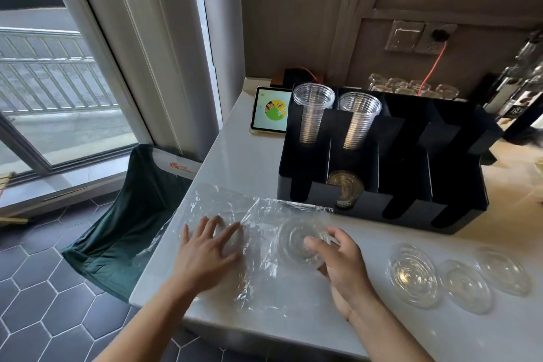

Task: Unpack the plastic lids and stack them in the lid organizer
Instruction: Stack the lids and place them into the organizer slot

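A crumpled clear plastic bag [258, 270] lies flat on the white counter [249, 161]. My left hand [205, 253] rests on its left part with fingers spread. My right hand [340, 264] grips a small stack of clear lids [296, 241] still inside the bag. Three loose piles of clear lids [414, 276] lie in a row to the right on the counter. Behind them stands the black lid organizer [367, 206]; one front slot holds a stack of lids [345, 185].
Two stacks of clear cups [313, 112] stand in the organizer's back slots. A tablet [270, 110] leans at its left. Glasses [411, 87] and a red cable sit by the wall. A green-lined bin [123, 223] hangs off the counter's left edge.
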Available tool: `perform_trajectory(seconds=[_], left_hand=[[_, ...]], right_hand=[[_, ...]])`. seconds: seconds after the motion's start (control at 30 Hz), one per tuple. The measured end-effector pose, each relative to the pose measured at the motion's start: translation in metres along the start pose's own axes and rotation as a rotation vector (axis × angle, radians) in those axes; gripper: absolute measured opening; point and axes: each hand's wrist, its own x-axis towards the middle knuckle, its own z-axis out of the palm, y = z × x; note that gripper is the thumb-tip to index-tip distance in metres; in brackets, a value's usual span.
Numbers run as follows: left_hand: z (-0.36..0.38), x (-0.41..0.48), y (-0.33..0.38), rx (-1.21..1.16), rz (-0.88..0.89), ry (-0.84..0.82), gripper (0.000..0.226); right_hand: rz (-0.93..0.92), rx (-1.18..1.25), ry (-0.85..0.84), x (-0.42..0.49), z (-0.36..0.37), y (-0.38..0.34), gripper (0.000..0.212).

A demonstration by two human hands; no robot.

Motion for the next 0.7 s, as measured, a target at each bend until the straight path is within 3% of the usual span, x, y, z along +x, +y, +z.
perform_trajectory(seconds=[0.13,0.23,0.33,0.43,0.5,0.6,0.7], left_hand=[[-0.016,0.003,0.008,0.188,-0.004,-0.033,0.073],[-0.031,-0.002,0.019,0.128,-0.044,0.001,0.067],[-0.049,-0.010,0.039,-0.172,-0.101,0.198,0.051],[-0.070,-0.022,0.076,-0.741,-0.051,0.389,0.027],[-0.086,-0.031,0.110,-1.075,0.042,0.338,0.026],[-0.097,-0.039,0.150,-1.475,0.140,0.038,0.052],[-0.094,-0.041,0.174,-1.541,0.138,-0.144,0.055]], right_hand=[[-0.053,0.041,0.018,-0.011,-0.020,-0.012,0.030],[-0.097,0.058,0.049,-0.020,-0.032,-0.021,0.030],[-0.126,0.081,0.061,-0.028,-0.039,-0.035,0.028],[-0.147,0.110,0.021,-0.037,-0.041,-0.053,0.042],[-0.170,0.102,-0.036,-0.042,-0.041,-0.064,0.047],[-0.206,0.074,-0.117,-0.047,-0.037,-0.072,0.040],[-0.236,-0.001,-0.123,-0.050,-0.033,-0.073,0.038]])
